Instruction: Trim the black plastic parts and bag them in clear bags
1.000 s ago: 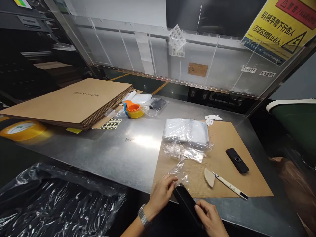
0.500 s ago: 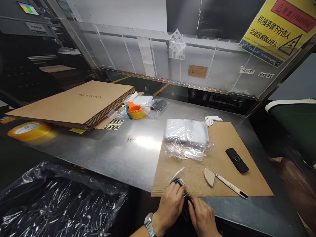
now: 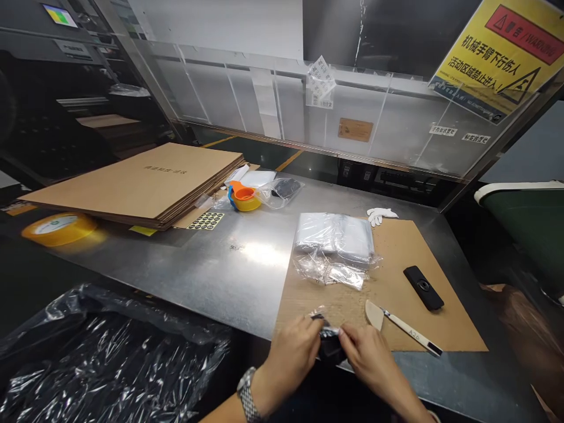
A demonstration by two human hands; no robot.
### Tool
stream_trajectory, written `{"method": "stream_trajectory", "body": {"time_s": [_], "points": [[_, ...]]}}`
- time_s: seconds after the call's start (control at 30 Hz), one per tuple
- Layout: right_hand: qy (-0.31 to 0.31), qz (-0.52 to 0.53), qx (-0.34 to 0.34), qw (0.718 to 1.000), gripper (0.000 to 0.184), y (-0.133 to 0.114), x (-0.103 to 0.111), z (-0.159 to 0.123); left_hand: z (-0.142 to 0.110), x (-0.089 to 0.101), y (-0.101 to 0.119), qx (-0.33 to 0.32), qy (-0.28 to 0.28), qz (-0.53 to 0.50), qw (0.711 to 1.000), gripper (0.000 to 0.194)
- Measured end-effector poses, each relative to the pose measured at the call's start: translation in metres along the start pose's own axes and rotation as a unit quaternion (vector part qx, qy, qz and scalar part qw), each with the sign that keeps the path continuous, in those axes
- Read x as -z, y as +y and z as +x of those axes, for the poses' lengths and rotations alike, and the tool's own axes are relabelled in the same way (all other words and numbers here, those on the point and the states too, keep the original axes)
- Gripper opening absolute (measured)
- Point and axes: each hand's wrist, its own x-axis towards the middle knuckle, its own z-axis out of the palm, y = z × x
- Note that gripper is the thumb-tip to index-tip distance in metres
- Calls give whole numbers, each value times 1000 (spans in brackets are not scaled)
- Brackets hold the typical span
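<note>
Near the front edge of the cardboard sheet (image 3: pixel 343 302), my left hand (image 3: pixel 294 349) and my right hand (image 3: pixel 366 351) are closed on a black item in a clear plastic bag (image 3: pixel 331 348). Its exact kind is blurred and partly covered by my fingers. Shiny film shows between my two thumbs. Just right of my hands lie a beige wedge-shaped piece (image 3: pixel 374 314) and a craft knife (image 3: pixel 413 332) marked A26. Further right on the cardboard rests a black case-like part (image 3: pixel 423 288) with a round ring.
Clear plastic bags (image 3: pixel 333 238) lie stacked on the cardboard, with a white glove (image 3: pixel 381 215) behind. Flat cardboard (image 3: pixel 145 179) is piled at left, near a tape roll (image 3: pixel 59 228) and an orange tape dispenser (image 3: pixel 244 197). A black-lined bin (image 3: pixel 110 358) stands front left.
Both hands have turned and shifted, with the thumbs now close together over the bagged black item. The white strip that stuck up beside it no longer shows. The view has shifted slightly.
</note>
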Motion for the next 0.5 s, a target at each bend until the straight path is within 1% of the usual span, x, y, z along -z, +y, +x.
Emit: {"method": "stream_trajectory", "body": {"time_s": [0.07,0.13,0.2,0.27,0.33,0.37,0.4,0.43,0.47,0.5], "points": [[-10,9,22,1000,35,2,17,8,6,13,-6,34,-29,-30,999,21],[-14,5,41,999,31,1,33,13,11,26,-9,39,-42,-56,997,21],[-28,29,78,996,21,-3,45,15,14,39,-9,49,-25,-76,996,22],[-23,81,107,991,17,-8,55,16,16,53,-10,77,6,-110,991,22],[10,129,113,985,18,-13,60,17,16,64,-14,105,8,-191,976,21],[25,152,110,982,19,-14,61,18,16,68,-17,117,-4,-260,958,20],[34,178,106,978,19,-16,61,19,15,70,-21,133,-10,-350,927,19],[34,216,105,970,20,-17,59,19,13,69,-24,161,4,-453,877,18],[30,260,106,959,21,-19,56,19,9,65,-27,196,37,-550,811,19],[31,301,107,947,21,-22,51,19,5,58,-29,238,91,-629,734,20]]}}
